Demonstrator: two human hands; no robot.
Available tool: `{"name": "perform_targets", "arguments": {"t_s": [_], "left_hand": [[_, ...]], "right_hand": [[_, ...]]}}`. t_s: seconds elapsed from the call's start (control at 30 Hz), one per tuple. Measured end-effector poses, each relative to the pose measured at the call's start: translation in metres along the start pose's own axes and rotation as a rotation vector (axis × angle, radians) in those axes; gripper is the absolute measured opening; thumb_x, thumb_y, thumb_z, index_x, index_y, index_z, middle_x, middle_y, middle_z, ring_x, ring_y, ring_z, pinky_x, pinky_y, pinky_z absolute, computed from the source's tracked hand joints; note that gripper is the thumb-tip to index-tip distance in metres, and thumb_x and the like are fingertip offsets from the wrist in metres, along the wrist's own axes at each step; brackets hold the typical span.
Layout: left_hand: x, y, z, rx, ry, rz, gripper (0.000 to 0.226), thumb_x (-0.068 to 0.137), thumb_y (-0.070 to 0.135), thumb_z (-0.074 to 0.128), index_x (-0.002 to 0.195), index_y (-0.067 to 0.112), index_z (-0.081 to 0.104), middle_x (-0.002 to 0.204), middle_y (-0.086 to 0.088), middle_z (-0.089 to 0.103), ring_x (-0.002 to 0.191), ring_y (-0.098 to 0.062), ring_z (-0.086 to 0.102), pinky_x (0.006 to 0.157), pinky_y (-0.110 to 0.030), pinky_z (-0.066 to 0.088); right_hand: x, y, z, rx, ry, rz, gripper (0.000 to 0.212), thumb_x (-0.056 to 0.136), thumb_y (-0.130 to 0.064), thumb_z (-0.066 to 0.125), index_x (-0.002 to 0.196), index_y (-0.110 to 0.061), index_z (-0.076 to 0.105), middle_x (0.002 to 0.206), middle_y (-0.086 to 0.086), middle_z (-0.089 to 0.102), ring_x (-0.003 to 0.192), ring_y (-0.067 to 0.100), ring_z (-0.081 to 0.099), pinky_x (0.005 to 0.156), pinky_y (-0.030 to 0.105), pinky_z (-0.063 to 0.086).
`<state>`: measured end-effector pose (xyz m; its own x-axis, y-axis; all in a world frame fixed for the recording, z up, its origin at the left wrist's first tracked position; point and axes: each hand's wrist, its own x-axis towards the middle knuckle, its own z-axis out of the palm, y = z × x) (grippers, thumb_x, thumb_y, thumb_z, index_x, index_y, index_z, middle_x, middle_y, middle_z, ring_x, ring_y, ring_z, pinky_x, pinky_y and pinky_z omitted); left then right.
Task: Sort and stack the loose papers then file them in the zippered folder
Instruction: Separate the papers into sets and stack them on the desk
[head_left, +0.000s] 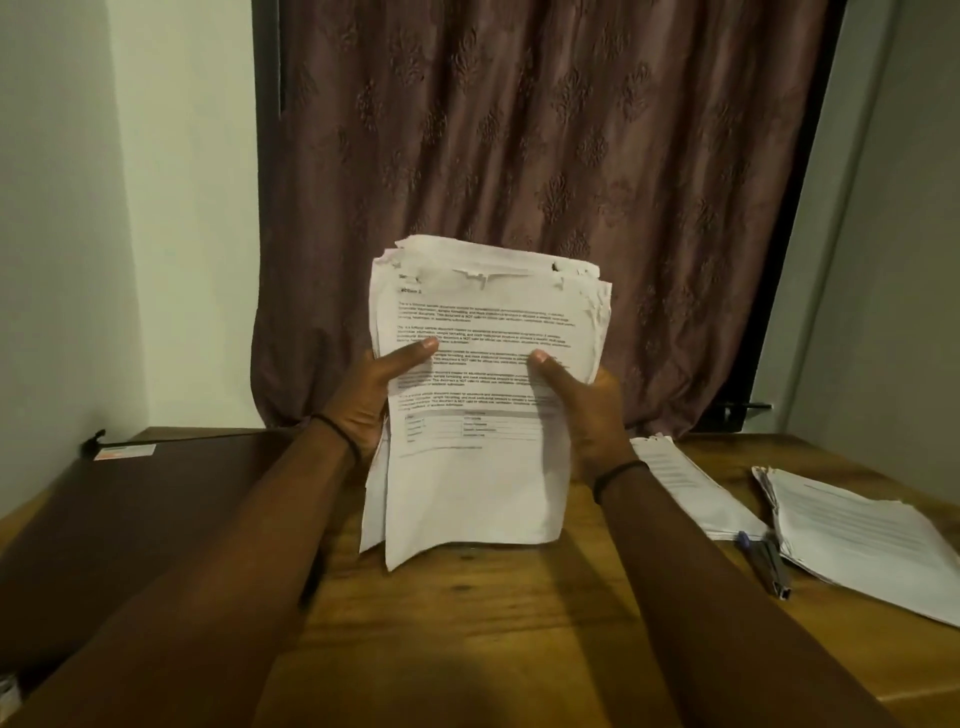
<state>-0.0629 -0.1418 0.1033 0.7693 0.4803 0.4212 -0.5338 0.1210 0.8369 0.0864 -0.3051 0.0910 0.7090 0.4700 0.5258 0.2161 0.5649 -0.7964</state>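
I am holding a thick stack of papers (483, 405) up in front of me with both hands. My left hand (366, 402) grips the left edge. Its thumb lies across the front page, and the other fingers are curled behind, where I cannot see them. My right hand (584, 410) grips the right edge the same way, thumb on the front. The stack stands up, tipped back a little. The front page has lines of small print and a little chart under them. The top edges of the pages are torn and do not line up. The bottom of the stack hangs low over the wooden table (467, 639), and I cannot tell if it touches the wood. I have a thin black band (337, 431) on each wrist. The dark brown folder (130, 519) lies flat on the left side of the table, beside my left arm. A small card (124, 452) lies on its far corner. On the right side of the table there are two more piles of paper. The first pile (685, 488) lies just past my right wrist. The second pile (862, 530) lies further right, near the table's edge, and its pages are a bit messy. Between the two piles, at the near end, lie a blue pen (744, 539) and a gray stapler (771, 566). A brown curtain (519, 130) with a leafy pattern hangs behind the table.
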Motion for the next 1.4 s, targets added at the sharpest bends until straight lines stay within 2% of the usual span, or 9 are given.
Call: {"name": "perform_targets", "arguments": {"t_s": [0.17,0.33,0.5,0.67,0.8,0.97,1.07,1.3,1.4], "left_hand": [[-0.012,-0.031,-0.02,0.009,-0.017,-0.014,0.06,0.067,0.028,0.087,0.122,0.015,0.066,0.125,-0.017,0.064,0.115,-0.038,0.062,0.098,-0.053,0.049],[-0.022,-0.052,-0.018,0.004,0.066,-0.096,0.053,0.077,0.014,0.077,0.127,0.007,0.061,0.123,-0.017,0.065,0.113,-0.037,0.063,0.106,-0.054,0.042],[0.012,-0.021,-0.019,-0.056,0.098,-0.07,0.046,0.081,0.011,0.071,0.125,0.002,0.06,0.125,-0.021,0.063,0.116,-0.039,0.06,0.103,-0.054,0.044],[0.016,-0.041,-0.028,-0.004,0.239,-0.171,0.027,0.095,0.007,0.055,0.121,0.003,0.063,0.124,-0.018,0.065,0.104,-0.032,0.067,0.09,-0.046,0.055],[-0.004,-0.101,-0.035,-0.135,0.383,-0.309,0.024,0.101,0.009,0.045,0.119,0.003,0.059,0.129,-0.021,0.059,0.08,-0.024,0.07,0.072,-0.039,0.059],[0.003,-0.119,-0.033,-0.263,0.449,-0.367,0.03,0.102,0.004,0.036,0.125,0.004,0.054,0.123,-0.021,0.063,0.088,-0.032,0.063,0.077,-0.044,0.05],[-0.002,-0.116,-0.044,-0.275,0.411,-0.387,0.037,0.093,0.003,0.034,0.118,0.005,0.061,0.096,-0.015,0.073,0.08,-0.03,0.069,0.076,-0.039,0.05],[0.002,-0.121,-0.055,-0.311,0.428,-0.433,0.053,0.104,0.043,0.027,0.103,0.004,0.062,0.084,-0.014,0.075,0.077,-0.028,0.072,0.072,-0.039,0.05],[0.004,-0.122,-0.056,-0.321,0.439,-0.45,0.061,0.101,0.053,0.025,0.109,0.004,0.061,0.095,-0.017,0.072,0.089,-0.031,0.067,0.073,-0.043,0.05]], "right_hand": [[-0.021,0.028,-0.019,-0.041,-0.063,0.127,0.045,0.081,-0.026,0.078,0.12,-0.008,0.067,0.115,0.012,0.072,0.108,0.033,0.067,0.095,0.048,0.053],[-0.042,0.051,-0.022,-0.178,0.077,0.094,0.026,0.084,-0.019,0.076,0.108,-0.011,0.072,0.101,0.0,0.076,0.095,0.014,0.072,0.079,0.026,0.056],[-0.012,0.021,-0.025,-0.274,0.032,0.018,0.027,0.083,-0.013,0.077,0.108,-0.007,0.07,0.104,0.007,0.075,0.095,0.019,0.072,0.078,0.03,0.059],[0.003,0.02,-0.04,-0.839,0.073,0.103,0.036,0.074,-0.036,0.083,0.098,-0.026,0.058,0.093,-0.011,0.068,0.081,0.007,0.065,0.07,0.028,0.053],[-0.003,0.062,-0.04,-1.336,0.068,-0.016,0.035,0.073,-0.033,0.077,0.103,-0.027,0.059,0.097,-0.005,0.068,0.092,0.021,0.063,0.081,0.036,0.05],[-0.014,0.104,0.014,-1.116,-0.165,-0.045,0.014,0.09,-0.033,0.067,0.094,-0.019,0.065,0.099,-0.001,0.071,0.092,0.017,0.064,0.077,0.025,0.044],[-0.015,0.125,0.041,-1.022,-0.159,-0.012,0.022,0.093,-0.04,0.062,0.096,-0.019,0.065,0.103,-0.001,0.071,0.095,0.016,0.064,0.082,0.025,0.045],[-0.024,0.148,0.052,-1.123,-0.27,0.029,0.052,0.082,-0.061,0.064,0.116,-0.021,0.062,0.116,-0.003,0.067,0.106,0.015,0.059,0.082,0.026,0.042],[-0.026,0.147,0.053,-1.201,-0.332,0.011,0.065,0.079,-0.065,0.064,0.127,-0.022,0.057,0.126,-0.003,0.063,0.113,0.016,0.057,0.085,0.028,0.042]]}}
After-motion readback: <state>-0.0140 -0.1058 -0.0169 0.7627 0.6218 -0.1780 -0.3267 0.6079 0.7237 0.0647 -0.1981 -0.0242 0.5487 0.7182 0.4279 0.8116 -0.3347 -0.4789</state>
